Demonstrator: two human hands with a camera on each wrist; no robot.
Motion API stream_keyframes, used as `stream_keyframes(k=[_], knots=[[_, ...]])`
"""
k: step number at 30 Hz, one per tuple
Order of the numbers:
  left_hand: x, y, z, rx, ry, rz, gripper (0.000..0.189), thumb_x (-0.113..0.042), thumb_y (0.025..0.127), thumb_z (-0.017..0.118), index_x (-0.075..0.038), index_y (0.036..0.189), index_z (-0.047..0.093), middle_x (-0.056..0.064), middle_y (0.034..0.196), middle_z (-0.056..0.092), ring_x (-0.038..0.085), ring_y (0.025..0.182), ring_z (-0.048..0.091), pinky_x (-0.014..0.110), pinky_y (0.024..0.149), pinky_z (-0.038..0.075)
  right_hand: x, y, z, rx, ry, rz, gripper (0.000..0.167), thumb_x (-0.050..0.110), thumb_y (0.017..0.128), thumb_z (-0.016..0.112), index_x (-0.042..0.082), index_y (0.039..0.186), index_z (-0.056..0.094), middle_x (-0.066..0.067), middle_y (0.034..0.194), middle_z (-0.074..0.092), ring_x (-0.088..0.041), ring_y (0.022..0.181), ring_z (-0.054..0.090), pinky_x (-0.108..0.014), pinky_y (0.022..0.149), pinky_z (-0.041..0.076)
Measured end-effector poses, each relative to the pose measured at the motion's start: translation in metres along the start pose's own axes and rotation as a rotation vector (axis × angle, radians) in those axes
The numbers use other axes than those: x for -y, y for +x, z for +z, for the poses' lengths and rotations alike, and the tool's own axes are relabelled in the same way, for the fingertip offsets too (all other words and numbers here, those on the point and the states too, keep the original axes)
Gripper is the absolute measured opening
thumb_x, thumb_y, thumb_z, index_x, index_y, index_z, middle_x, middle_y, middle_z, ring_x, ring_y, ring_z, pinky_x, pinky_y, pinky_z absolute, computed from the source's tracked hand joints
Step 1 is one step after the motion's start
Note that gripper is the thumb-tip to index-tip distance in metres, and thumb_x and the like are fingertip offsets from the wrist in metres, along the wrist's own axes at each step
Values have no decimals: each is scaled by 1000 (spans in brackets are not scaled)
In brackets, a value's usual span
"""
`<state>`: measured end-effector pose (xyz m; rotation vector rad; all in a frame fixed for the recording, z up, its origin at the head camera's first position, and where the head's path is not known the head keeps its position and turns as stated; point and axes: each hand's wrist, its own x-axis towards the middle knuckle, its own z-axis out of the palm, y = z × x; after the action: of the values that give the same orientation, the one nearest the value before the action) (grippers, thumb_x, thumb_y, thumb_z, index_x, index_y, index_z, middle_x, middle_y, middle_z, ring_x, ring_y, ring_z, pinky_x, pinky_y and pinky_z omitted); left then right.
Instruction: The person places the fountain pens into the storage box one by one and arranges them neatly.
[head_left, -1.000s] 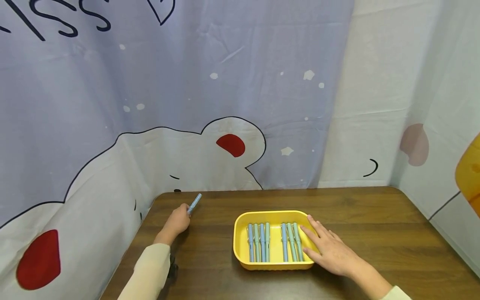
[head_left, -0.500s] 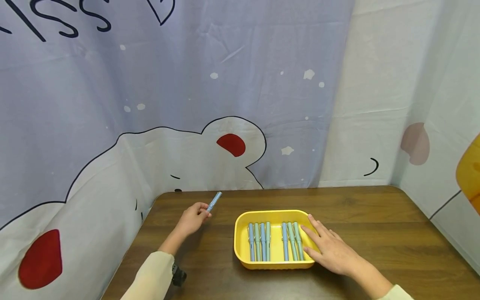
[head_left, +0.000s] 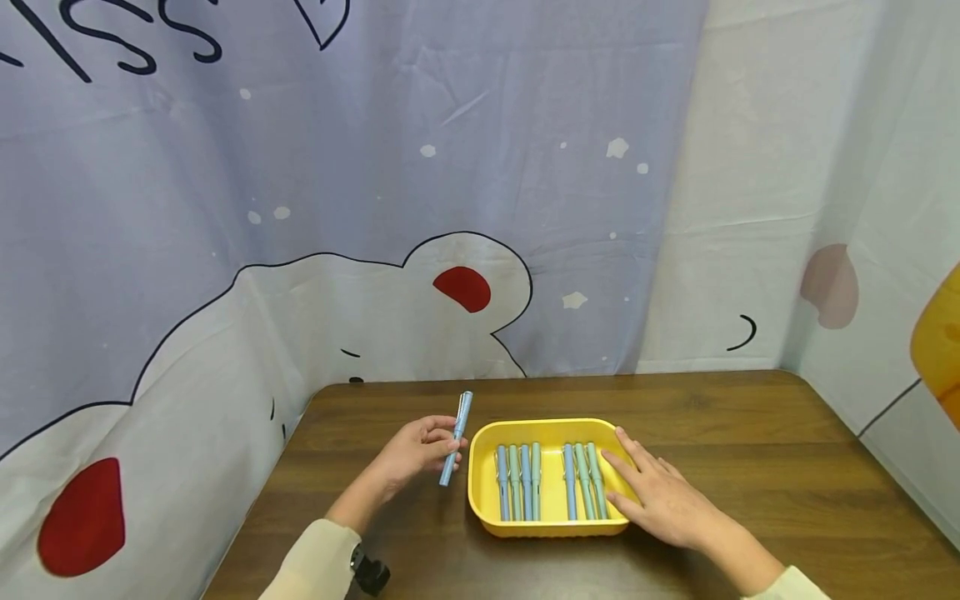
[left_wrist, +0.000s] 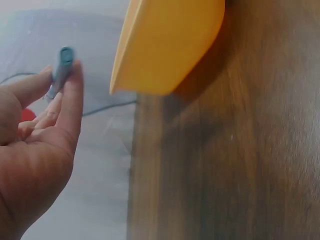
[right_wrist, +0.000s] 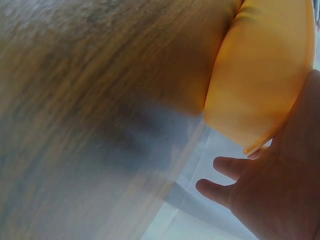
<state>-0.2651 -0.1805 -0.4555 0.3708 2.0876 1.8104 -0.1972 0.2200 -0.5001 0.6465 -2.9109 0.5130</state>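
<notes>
A light-blue pen [head_left: 457, 439] with a clip on its cap is pinched between the thumb and fingers of my left hand [head_left: 412, 452]. It stands tilted, just left of the yellow tray [head_left: 547, 531]. In the left wrist view the pen [left_wrist: 62, 71] is seen nearly end-on, apart from the tray [left_wrist: 165, 50]. Inside the tray lie two groups of blue and green pens, a left group [head_left: 514, 483] and a right group [head_left: 583, 483]. My right hand [head_left: 663, 500] rests on the tray's right rim with its fingers spread; in the right wrist view the hand [right_wrist: 272, 190] touches the tray's edge.
The tray stands on a brown wooden table [head_left: 712, 425]. Behind the table hangs a printed curtain [head_left: 570, 192], which also runs along the left and right sides. A dark wrist device [head_left: 369, 572] is on the left wrist.
My left hand has moved right toward the tray with the light-blue pen, and the pen has turned more upright. My right hand stays at the tray's rim.
</notes>
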Motion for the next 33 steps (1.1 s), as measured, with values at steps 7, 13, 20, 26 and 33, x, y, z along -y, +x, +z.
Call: stream_keyframes(k=[7,13,20,26,33], knots=[[-5,0,22,54,-104,-17,53,-1,95,64,13,139,39,33,123,60,23,94,68,45,88,59,-1,0,0,8,6,11,61,45,101,59,15,153,47,-17,166,22,-38,144,41,-69,108,34],[-9,-2,38,40,-138,-34,49,0,93,64,8,137,45,29,122,62,22,91,68,41,84,60,-1,0,1,4,7,13,61,45,101,59,16,152,48,-16,167,22,-37,142,43,-69,108,34],[-14,-3,49,76,-195,-52,50,-4,96,66,0,142,46,20,115,64,26,96,68,50,86,59,0,0,1,7,10,9,61,44,101,60,16,153,48,-17,167,22,-38,141,45,-70,108,34],[-17,1,59,73,-243,-42,50,-5,97,66,-4,144,47,12,105,60,24,94,68,59,88,55,-1,1,1,5,7,4,60,44,101,59,15,152,48,-18,166,23,-39,140,46,-71,107,34],[-19,10,77,18,-203,-71,52,-10,96,69,-7,144,52,10,109,64,23,91,70,46,75,62,-2,1,2,2,6,0,60,43,101,59,15,152,48,-17,166,22,-39,137,49,-71,107,34]])
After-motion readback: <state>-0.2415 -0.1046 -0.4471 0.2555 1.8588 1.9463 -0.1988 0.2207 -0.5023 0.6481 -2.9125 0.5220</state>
